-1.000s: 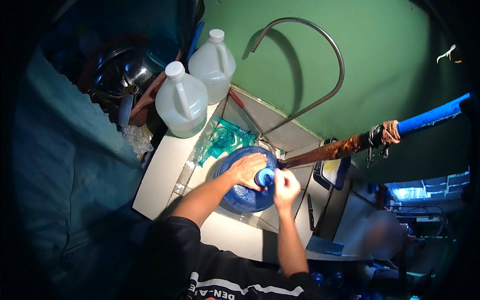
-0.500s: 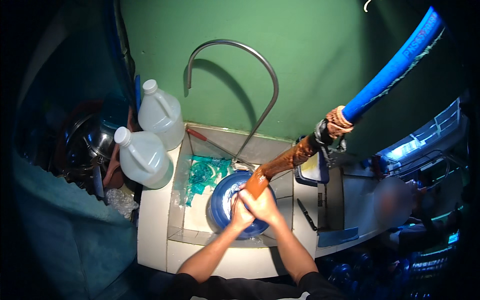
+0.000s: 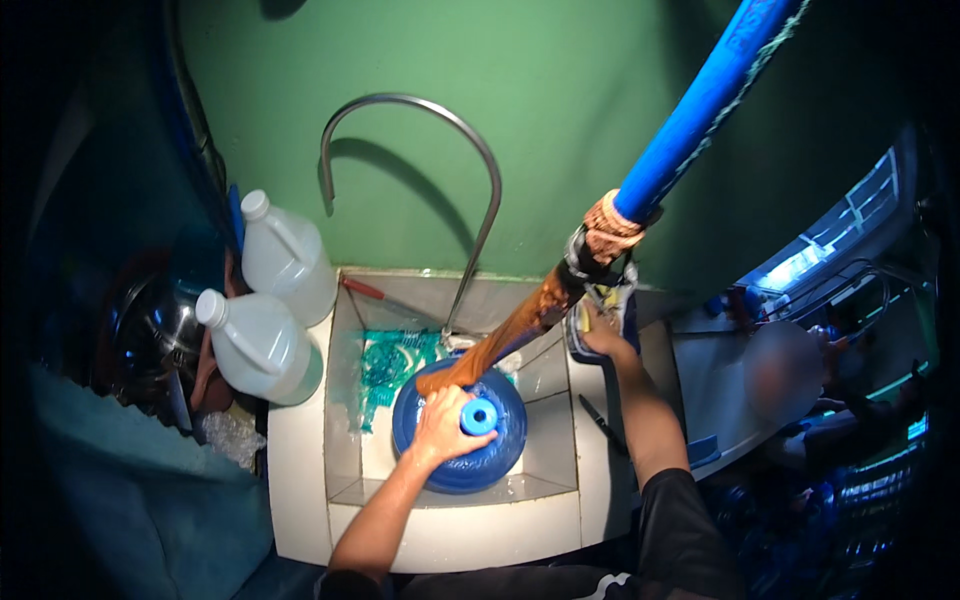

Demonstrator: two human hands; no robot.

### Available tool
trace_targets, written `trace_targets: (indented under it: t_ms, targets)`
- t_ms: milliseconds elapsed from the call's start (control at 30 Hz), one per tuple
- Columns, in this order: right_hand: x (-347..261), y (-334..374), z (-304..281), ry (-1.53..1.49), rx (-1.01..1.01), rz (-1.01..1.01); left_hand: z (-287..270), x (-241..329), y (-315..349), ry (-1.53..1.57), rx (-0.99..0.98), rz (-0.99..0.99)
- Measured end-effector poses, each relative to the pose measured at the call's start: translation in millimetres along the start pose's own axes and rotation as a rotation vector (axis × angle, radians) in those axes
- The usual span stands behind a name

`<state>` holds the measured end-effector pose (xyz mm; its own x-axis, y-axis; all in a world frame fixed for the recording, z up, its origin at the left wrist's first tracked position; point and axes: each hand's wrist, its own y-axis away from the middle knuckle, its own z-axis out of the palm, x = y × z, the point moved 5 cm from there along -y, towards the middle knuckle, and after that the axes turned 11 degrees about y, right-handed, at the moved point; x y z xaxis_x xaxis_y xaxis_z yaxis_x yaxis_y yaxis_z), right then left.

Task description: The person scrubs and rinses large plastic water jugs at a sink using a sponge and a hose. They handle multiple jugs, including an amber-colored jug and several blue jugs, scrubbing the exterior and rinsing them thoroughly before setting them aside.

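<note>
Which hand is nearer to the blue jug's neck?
Left: the left hand is on the jug, against its neck; the right hand is off to the right, at the dark container.

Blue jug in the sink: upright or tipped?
Upright: the blue jug shows its neck facing up toward the head camera, roughly centred over its round shoulder; the left hand wraps the neck.

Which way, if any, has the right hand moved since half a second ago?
Yes: the right hand went right and forward, from the blue bottle in the sink to the dark container beyond the sink's right edge.
</note>
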<state>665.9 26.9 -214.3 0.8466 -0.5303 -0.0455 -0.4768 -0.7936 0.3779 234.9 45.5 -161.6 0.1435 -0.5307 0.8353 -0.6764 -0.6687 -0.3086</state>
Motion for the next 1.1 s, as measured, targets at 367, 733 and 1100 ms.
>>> trace_targets:
  t_ms: [367,733,1100]
  targets:
    - [21,-10,-17,-0.727,0.347,0.195,5,-14,19,0.083,0.148,-0.067]
    - [-187,220,-14,-0.857,0.256,-0.554,36,-12,32,0.199,0.242,-0.183]
    - [-179,167,60,-0.402,0.328,-0.416,34,9,17,0.43,0.246,0.089]
